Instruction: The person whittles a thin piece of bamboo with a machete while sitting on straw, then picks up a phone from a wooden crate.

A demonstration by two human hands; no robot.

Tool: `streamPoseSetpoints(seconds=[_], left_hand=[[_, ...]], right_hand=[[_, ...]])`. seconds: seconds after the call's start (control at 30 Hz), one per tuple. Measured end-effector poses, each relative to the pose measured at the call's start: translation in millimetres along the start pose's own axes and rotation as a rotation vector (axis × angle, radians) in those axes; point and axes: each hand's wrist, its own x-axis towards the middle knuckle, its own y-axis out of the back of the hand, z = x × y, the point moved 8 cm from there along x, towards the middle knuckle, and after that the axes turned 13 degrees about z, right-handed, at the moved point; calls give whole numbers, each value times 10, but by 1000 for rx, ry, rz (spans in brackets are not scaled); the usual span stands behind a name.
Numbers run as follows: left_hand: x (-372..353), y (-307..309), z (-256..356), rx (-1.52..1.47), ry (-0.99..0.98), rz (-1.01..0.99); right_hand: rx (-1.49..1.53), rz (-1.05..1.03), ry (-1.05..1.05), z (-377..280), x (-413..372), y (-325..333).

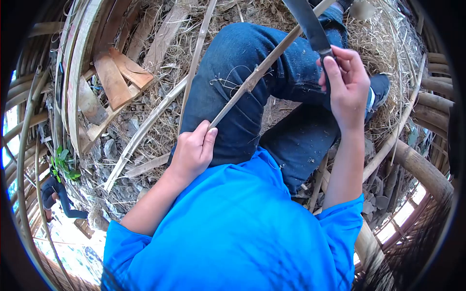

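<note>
A long thin bamboo strip (250,82) slants over my raised knee, up to the top right. My left hand (193,148) is closed round its lower end. In my right hand (345,85) is the dark handle of a knife (313,26); its wide blade points up and to the left, overlapping the upper part of the strip. Thin curled shavings (228,82) lie on my jeans near a node of the strip.
Wood blocks (114,80) and long split strips (73,72) lie at the left. A loose strip (145,128) rests on the ground beside my leg. Straw and shavings (374,43) cover the ground. Bamboo poles (422,169) stand at the right. Another person (60,196) is at the far left.
</note>
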Motion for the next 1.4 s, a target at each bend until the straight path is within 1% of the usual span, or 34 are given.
streamPoseSetpoints(seconds=[0.07,0.1,0.2,0.27,0.33,0.37,0.43,0.6,0.67,0.73,0.8,0.87,0.9,0.93,1.0,1.07,1.1,1.13,1.2,1.27,1.3,1.33,1.4], left_hand=[[31,-21,-45,-12,-7,-1],[47,-23,-61,-24,-4,-1],[109,-24,-76,-42,33,-12],[120,-29,-94,-39,29,-13],[127,-21,-132,-28,34,-7],[137,-24,-143,-40,39,-5],[153,-32,-190,-50,40,-9],[187,-44,-225,-76,36,-9],[198,-47,-263,-87,50,-19],[203,-64,-283,-127,60,-44],[184,-60,-282,-123,67,-36],[185,-50,-275,-121,70,-29],[182,-54,-302,-141,83,-37],[187,-51,-317,-135,77,-44],[177,-77,-391,-182,152,-80],[206,-91,-370,-202,140,-90],[207,-90,-357,-227,134,-88],[191,-93,-358,-219,137,-97],[176,-92,-371,-223,177,-92],[144,-93,-396,-202,181,-80],[148,-89,-408,-187,184,-68],[158,-90,-396,-191,172,-61],[180,-96,-424,-191,178,-79]], right_hand=[[-154,17,103,-90,132,31],[-102,101,100,-93,201,58],[-137,121,114,66,274,-6],[-78,152,65,192,207,-62],[1,164,-18,200,138,-103],[9,165,-24,201,111,-112],[-107,92,-13,214,27,-157],[-90,74,55,161,-66,-175],[-186,21,59,154,28,-159],[-80,97,47,202,89,-167],[-52,144,-9,307,25,-244],[-92,160,47,310,-67,-270],[-102,127,52,279,-122,-298],[-85,121,102,238,-186,-315],[-126,142,140,205,-197,-264],[-183,132,291,145,-86,-224],[-210,131,227,129,-27,-202],[-176,173,200,180,48,-176],[-80,157,55,248,51,-246],[-112,166,109,261,-37,-290],[-143,97,136,240,-149,-373],[-180,78,216,115,-276,-424],[-118,98,296,116,-304,-431]])
